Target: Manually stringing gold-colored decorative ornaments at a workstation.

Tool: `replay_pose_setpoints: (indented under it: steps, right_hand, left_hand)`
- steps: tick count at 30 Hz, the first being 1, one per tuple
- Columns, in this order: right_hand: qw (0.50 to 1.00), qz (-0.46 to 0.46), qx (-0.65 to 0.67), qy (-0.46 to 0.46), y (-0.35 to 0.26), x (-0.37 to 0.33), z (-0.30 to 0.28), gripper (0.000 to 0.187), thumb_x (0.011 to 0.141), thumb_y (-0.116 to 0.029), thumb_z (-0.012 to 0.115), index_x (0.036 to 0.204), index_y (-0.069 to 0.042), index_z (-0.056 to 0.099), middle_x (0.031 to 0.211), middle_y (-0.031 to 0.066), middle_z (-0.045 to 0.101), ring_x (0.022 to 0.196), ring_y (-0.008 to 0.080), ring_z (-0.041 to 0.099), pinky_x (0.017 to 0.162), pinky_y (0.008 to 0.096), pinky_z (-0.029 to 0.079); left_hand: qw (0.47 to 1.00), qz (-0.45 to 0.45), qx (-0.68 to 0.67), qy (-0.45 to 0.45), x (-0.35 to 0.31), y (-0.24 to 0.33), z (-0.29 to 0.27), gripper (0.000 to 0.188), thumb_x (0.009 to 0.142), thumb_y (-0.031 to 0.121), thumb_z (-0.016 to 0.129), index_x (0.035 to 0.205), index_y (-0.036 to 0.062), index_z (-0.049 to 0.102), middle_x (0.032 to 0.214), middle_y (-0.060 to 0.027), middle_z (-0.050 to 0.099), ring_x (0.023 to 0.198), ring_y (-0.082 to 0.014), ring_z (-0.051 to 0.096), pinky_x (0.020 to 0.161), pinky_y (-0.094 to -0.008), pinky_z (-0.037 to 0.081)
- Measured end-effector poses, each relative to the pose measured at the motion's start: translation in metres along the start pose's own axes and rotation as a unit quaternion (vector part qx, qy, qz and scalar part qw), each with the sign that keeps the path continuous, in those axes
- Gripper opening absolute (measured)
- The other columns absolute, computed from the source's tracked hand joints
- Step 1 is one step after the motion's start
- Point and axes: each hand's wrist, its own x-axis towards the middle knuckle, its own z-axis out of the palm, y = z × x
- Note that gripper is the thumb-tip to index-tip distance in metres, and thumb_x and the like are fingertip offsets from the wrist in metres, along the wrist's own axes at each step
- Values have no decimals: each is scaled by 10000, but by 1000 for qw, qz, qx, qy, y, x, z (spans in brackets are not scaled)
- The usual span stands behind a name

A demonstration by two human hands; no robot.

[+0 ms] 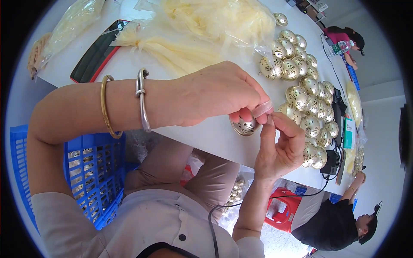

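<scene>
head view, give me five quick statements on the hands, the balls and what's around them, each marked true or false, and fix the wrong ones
1. The left hand and the right hand both have fingers on a pale strip. True.
2. The left forearm is bare. False: it wears a gold bracelet and a silver bracelet.
3. Gold balls are grouped on the white table, toward the person's right. True.
4. The blue basket is on the person's right. False: it is on the left.
5. The stool is green. False: it is red.
</scene>
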Motion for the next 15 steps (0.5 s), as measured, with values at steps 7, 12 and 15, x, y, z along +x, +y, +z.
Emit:
replay_pose_setpoints:
  steps: [7,12,15]
  right_hand:
    - [999,40,21,16,-6,1,-1,220,779,69,673,933,16,526,886,113,632,778,125,618,741,232,495]
    - [998,-12,-56,-15,-8,1,0,257,775,77,670,971,11,516,890,102,625,774,123,619,738,231,497]
    - [996,-33,-81,-23,-9,0,0,278,776,78,669,995,8,513,890,96,622,774,122,620,737,232,499]
  left_hand:
    - [969,103,226,18,-3,-2,4,218,841,62,537,991,-4,680,781,-59,676,595,-71,540,554,-216,442]
    - [962,108,251,13,-1,4,3,236,800,22,569,1004,29,687,758,-61,683,574,-61,539,536,-210,442]
    - [960,83,267,3,-1,16,0,221,785,13,583,976,27,694,757,-69,686,572,-60,537,530,-213,439]
